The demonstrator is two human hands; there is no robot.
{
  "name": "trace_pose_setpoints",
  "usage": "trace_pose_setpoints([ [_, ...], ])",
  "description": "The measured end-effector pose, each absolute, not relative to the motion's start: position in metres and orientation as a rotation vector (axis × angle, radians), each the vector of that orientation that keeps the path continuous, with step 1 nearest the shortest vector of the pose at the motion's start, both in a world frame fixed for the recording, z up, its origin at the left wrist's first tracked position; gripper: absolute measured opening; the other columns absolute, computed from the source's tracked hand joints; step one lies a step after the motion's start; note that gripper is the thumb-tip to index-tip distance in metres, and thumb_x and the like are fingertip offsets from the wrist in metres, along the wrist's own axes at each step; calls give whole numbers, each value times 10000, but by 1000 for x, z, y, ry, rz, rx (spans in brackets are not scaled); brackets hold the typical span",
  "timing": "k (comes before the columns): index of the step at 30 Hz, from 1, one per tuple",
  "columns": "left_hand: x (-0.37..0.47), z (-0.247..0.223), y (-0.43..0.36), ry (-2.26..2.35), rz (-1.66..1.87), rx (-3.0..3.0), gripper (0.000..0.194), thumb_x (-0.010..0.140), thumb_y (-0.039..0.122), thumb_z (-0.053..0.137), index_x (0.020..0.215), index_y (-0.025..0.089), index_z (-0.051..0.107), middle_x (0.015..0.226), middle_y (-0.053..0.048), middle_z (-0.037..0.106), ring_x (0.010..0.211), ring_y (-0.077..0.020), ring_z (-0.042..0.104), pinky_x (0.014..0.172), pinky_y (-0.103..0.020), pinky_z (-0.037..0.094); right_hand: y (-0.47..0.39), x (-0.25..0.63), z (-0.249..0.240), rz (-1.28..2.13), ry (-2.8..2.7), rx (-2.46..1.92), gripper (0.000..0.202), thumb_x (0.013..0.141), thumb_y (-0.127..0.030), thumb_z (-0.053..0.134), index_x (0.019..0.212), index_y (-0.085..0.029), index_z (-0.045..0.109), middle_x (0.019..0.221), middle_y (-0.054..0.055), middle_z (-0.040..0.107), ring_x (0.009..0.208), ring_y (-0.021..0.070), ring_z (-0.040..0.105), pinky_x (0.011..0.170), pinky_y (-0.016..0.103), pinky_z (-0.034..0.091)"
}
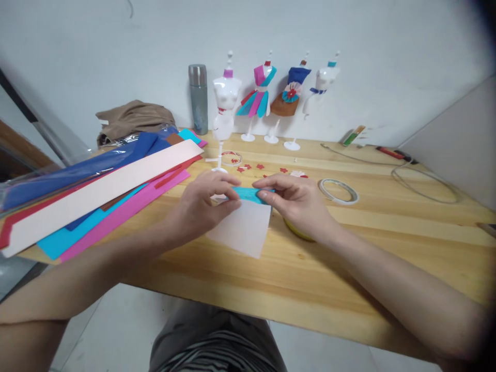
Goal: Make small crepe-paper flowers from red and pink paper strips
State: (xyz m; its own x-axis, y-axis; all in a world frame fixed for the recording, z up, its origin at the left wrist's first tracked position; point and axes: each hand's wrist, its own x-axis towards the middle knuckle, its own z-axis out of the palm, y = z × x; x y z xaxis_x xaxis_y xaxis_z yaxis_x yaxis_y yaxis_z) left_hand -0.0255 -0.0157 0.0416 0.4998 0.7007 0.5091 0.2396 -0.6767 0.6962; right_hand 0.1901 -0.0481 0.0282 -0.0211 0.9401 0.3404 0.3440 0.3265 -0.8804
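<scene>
Between my two hands is a pale, near-white sheet of paper (244, 227), its lower part hanging over the table. A turquoise paper strip (248, 194) lies along the sheet's top edge. My left hand (209, 201) pinches the left end of the strip and sheet between thumb and fingers. At the right end, my right hand (296, 199) pinches the same edge. Just beyond my hands, small red paper flowers (260, 167) are scattered near a bare white mini mannequin (226, 95). A yellow round object (298, 230) is partly hidden under my right wrist.
Coloured paper strips (108, 191) are piled at the left, beside brown cloth (135, 120). Along the wall stand a flask (199, 103) and mini mannequins in paper outfits (259, 93). A tape roll (338, 191), a cable (391, 160) and a red-black tool (395, 153) lie right.
</scene>
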Motion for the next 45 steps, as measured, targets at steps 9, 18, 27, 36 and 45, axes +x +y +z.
trace_pose_setpoints([
  [9,-17,34,-5,885,925,1790,151,730,297,680,672,159,666,758,-49,710,718,-175,653,726,-322,532,-53,185,32,925,-1495,-1153,188,722,-451,784,731,-270,737,716,40,732,607,191,621,529,332,497],
  [18,-21,32,-7,945,939,1924,110,699,220,666,611,155,683,652,-13,678,625,-116,576,609,-238,430,-52,180,25,1024,-1431,-1153,264,666,-428,831,862,-272,747,757,30,738,659,189,663,581,333,533],
  [27,-21,17,-4,921,848,1652,166,670,292,729,676,140,663,595,5,614,548,-93,520,534,-220,403,-49,175,18,1082,-1344,-1169,219,638,-311,825,823,-263,718,695,2,703,585,149,617,539,308,502],
  [36,-18,15,-10,826,845,1467,526,633,300,813,1095,152,609,654,47,620,567,-101,578,509,-203,454,-48,178,17,1062,-1308,-1145,275,637,-297,823,886,-275,709,817,23,732,712,188,672,641,357,554],
  [45,-19,11,-9,883,882,1487,209,660,281,754,721,135,616,594,34,582,531,-74,518,499,-193,398,-48,176,16,1062,-1315,-1125,359,619,-287,829,953,-273,698,911,31,724,716,170,637,643,339,534],
])
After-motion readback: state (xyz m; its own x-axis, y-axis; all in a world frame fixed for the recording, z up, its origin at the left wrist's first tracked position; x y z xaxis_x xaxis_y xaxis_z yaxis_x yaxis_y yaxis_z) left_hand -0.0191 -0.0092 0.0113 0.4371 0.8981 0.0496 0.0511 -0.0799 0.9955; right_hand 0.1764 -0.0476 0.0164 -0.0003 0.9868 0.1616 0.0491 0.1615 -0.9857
